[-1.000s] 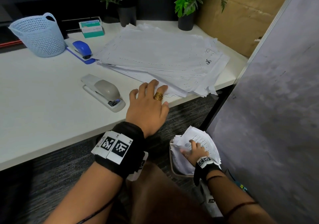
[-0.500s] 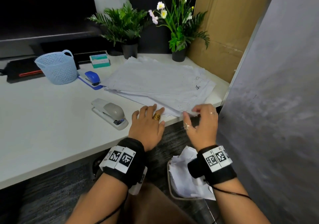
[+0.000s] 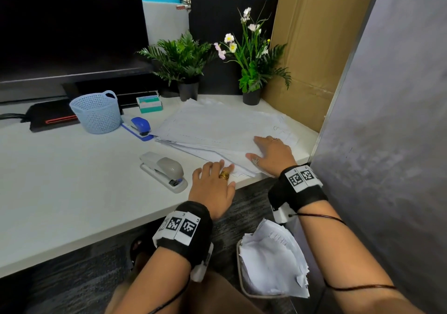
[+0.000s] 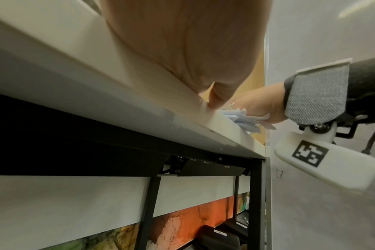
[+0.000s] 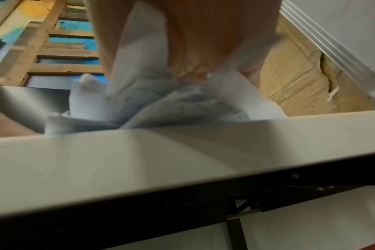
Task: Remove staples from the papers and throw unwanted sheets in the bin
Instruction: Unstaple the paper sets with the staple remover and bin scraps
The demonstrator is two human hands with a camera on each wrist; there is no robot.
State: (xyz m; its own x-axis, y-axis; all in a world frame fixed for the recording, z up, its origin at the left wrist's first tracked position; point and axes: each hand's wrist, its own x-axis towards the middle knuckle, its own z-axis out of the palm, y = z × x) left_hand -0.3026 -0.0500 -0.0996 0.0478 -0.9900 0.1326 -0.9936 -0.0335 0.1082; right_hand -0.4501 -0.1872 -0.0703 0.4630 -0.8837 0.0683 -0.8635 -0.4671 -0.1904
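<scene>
Hands flat on loose stack of white printed papers [image 3: 217, 129] at white desk [image 3: 60, 192] edge: left hand [image 3: 212, 187] and right hand [image 3: 271, 156] spread, gripping nothing. Floor bin [image 3: 242, 260] already stuffed with crumpled sheets; most of stack seemingly unsorted.

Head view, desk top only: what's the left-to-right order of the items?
Blue basket → blue stapler → grey stapler → left hand → right hand. The paper stack spans the last few, so it has no slot.
</scene>
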